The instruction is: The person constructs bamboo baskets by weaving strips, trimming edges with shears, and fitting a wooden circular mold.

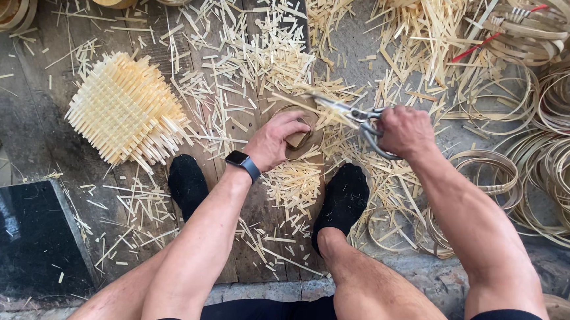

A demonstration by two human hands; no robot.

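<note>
Left hand (274, 139), smartwatch (242, 163) at wrist: pressed down on small round woven bamboo piece (301, 138) lying on plank floor (43, 125), fingers curled over its top. Right hand (404, 130): clenched around scissors (357, 118), blades pointing left above piece rim. Around: bamboo offcuts (258, 53); square woven mat (124, 107) left; bamboo hoops (555, 157) right; black socks (343, 196) below.

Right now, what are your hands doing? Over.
Left hand pressing a small round woven piece on the floor. Right hand gripping scissors, blades at its edge. Bamboo scraps all around.
</note>
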